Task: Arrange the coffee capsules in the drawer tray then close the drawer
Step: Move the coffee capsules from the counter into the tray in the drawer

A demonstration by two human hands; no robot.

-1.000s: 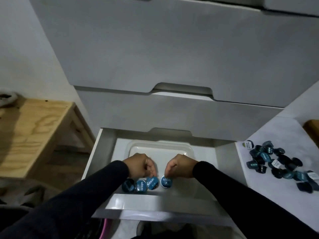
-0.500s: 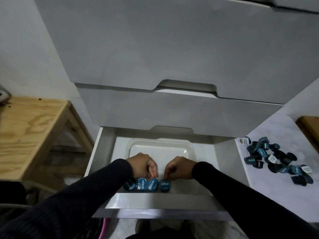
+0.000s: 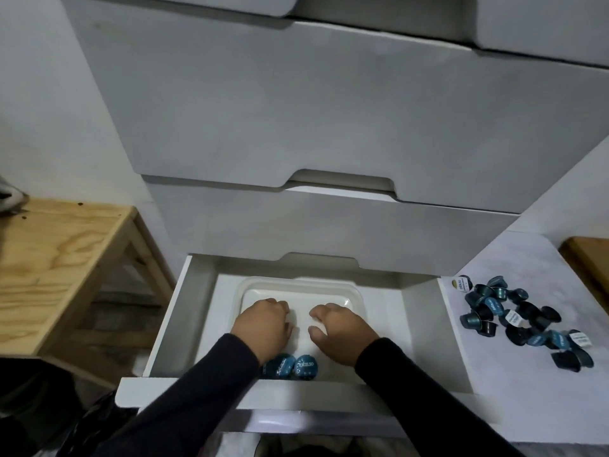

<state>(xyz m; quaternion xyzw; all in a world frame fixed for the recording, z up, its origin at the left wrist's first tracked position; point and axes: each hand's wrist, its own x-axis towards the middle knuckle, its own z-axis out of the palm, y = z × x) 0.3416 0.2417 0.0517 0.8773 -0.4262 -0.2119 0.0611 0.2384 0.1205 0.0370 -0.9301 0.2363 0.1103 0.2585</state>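
Observation:
The bottom drawer [image 3: 171,324] is pulled out, and a white plastic tray [image 3: 298,282] lies inside it. Two blue-lidded coffee capsules [image 3: 304,367] show side by side at the tray's near edge; my left sleeve hides whatever lies to their left. My left hand [image 3: 263,324] hovers over the tray's middle with its fingers curled under, and nothing shows in it. Beside it, my right hand [image 3: 341,333] hangs with loosely curled fingers and the thumb apart, holding nothing. Neither hand touches the capsules.
A loose pile of several dark and blue capsules [image 3: 514,319] lies on the white surface [image 3: 494,410] right of the drawer. Shut drawer fronts [image 3: 329,225] rise above the open one. A wooden stool [image 3: 56,258] stands at the left, a wooden board [image 3: 590,262] at the far right.
Both hands have let go of the row of capsules and moved away from me, toward the tray's middle. The capsules stay at the near edge, partly covered by my left sleeve.

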